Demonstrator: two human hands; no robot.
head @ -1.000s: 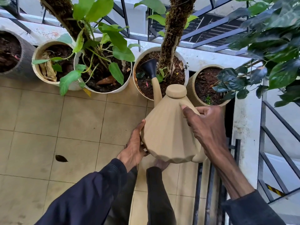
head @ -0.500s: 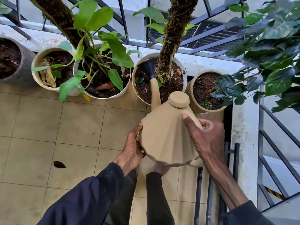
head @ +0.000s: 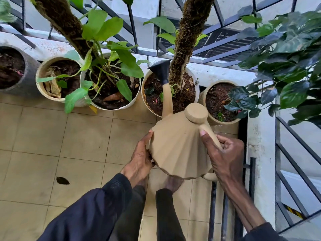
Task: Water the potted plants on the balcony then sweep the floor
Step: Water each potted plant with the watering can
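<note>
Holding can tilted over pot to pour, right fingers wrapped round handle, left fingers flat, steadying side.

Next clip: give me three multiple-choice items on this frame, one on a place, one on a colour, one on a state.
1. The sprinkler head of the tan faceted watering can hangs over: A) bare tiles; B) the white round pot with the mossy pole; C) the grey pot.
2. That head's colour: A) black; B) green; C) tan.
3. The right hand: A) hangs free; B) grips the can's handle; C) holds a broom.
Key: 1 B, the head sits above that pot's soil; 2 A, dark against the tan spout; 3 B, fingers curl round the handle.
</note>
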